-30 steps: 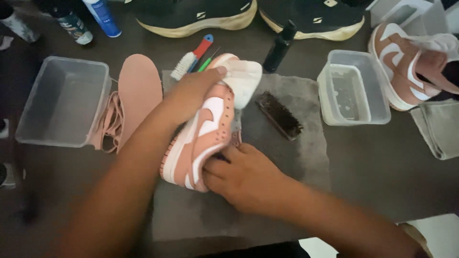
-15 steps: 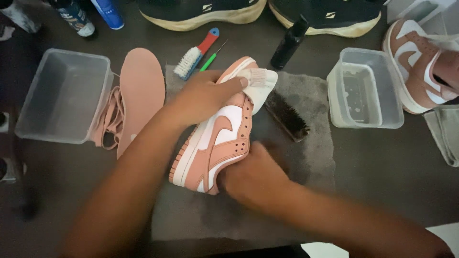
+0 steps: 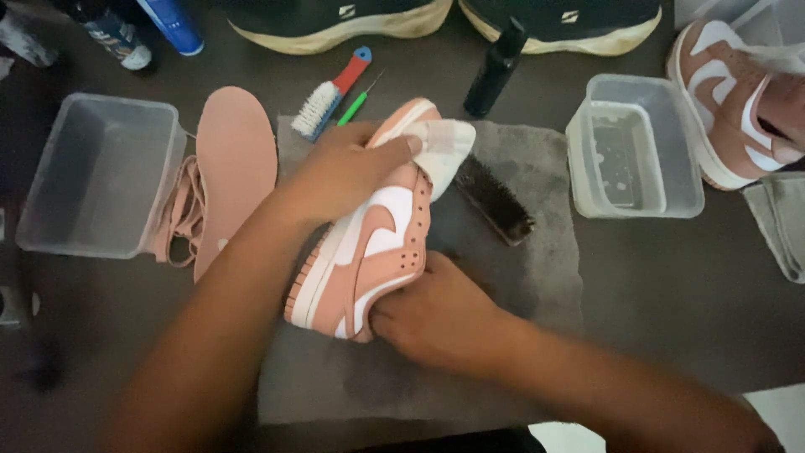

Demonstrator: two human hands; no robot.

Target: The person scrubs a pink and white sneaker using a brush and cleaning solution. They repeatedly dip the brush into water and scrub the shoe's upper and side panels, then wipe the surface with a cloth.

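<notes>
I see the pink and white sneaker (image 3: pixel 369 243) lying tilted on its side over the grey towel (image 3: pixel 511 277), its pale sole turned to my left. My left hand (image 3: pixel 348 172) sits on top of the shoe's upper end, fingers curled closed around a white cloth (image 3: pixel 444 149) and pressing it against the shoe there. The cloth sticks out beyond my fingertips, toward the right. My right hand (image 3: pixel 436 315) is at the lower end of the sneaker, fingers closed on it from the right and underneath, so the shoe runs between my two hands, touching both.

Just right of the cloth, a dark bristle brush (image 3: pixel 495 200) lies on the towel, near the shoe, though I cannot tell whether they touch. Left of my left arm lie a pink insole (image 3: pixel 231 164) and pink laces (image 3: pixel 180 218), beside an empty clear plastic tub (image 3: pixel 96 172). Above my left hand I make out a small brush with a red and blue handle (image 3: pixel 331 94) and a black bottle (image 3: pixel 495 59). A second clear tub (image 3: pixel 633 147) stands to the right, and past it a matching pink sneaker (image 3: pixel 734 109).
</notes>
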